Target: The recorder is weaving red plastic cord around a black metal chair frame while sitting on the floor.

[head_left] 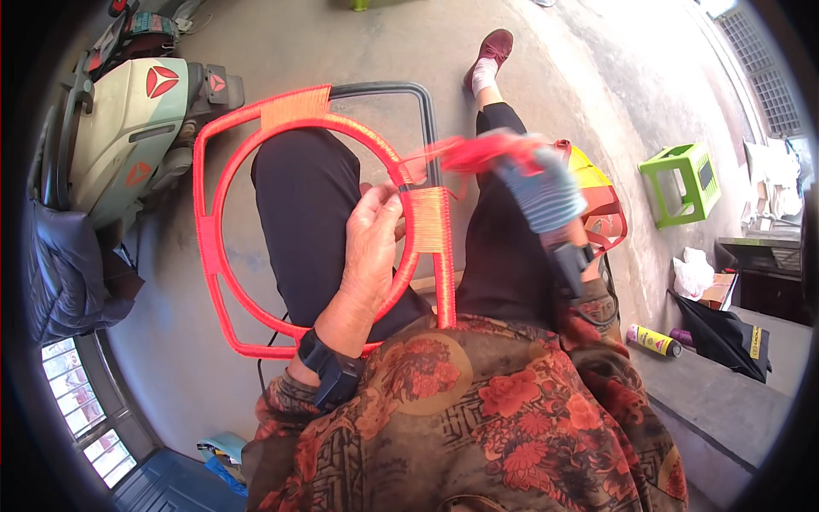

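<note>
Here, left hand on the ring, right hand blurred

The left hand points away from the body, wrist nearly straight, thumb and fingertips closed on the inner ring of the frame, which lies across the thighs. Most of the frame stretches left of that grip; an orange-wrapped panel sits just right of it, and bare dark tube curves beyond. The right hand, in a blue glove, is raised right of the left grip, forearm angled up from the lower right. Red strands run from the frame toward its smeared red fingertip area; whether those fingers are pinched together cannot be told.
</note>
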The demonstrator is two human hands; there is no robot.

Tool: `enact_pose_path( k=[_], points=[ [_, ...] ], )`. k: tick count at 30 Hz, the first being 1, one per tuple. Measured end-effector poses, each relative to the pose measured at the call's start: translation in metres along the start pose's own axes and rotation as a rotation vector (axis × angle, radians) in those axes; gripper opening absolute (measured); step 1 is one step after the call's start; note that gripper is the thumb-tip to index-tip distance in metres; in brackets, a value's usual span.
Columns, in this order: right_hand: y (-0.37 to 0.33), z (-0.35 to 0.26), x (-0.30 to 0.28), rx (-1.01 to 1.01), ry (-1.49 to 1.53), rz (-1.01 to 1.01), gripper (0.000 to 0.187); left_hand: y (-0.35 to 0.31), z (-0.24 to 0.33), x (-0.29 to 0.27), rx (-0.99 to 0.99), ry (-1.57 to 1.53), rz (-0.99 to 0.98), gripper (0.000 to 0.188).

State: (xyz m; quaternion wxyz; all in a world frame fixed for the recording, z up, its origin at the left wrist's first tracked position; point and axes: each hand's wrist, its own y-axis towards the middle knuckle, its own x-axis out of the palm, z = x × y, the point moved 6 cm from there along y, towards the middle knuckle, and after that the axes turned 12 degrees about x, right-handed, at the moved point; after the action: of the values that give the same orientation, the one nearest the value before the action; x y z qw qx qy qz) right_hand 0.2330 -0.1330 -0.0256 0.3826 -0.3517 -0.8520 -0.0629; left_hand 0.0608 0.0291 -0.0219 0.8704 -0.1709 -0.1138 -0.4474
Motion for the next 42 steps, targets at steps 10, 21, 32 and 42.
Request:
enact_pose_path(
  k=[10, 21, 32, 42],
  points=[
    [-0.016, -0.064, -0.085, -0.051, 0.476, -0.03, 0.033, -0.003, 0.011, 0.006, 0.103, -0.156, 0.025, 0.026],
    [-0.01, 0.019, 0.028, 0.377, -0.477, 0.083, 0.029, -0.005, 0.01, 0.004, 0.09, -0.114, 0.053, 0.013],
    [-0.024, 0.01, 0.099, 0.291, -0.362, -0.089, 0.031, 0.001, 0.008, 0.005, 0.062, -0.033, 0.004, 0.012],
    [-0.08, -0.099, -0.232, -0.101, 0.113, 0.568, 0.029, -0.013, 0.006, 0.019, -0.048, -0.098, -0.183, 0.026]
  ],
)
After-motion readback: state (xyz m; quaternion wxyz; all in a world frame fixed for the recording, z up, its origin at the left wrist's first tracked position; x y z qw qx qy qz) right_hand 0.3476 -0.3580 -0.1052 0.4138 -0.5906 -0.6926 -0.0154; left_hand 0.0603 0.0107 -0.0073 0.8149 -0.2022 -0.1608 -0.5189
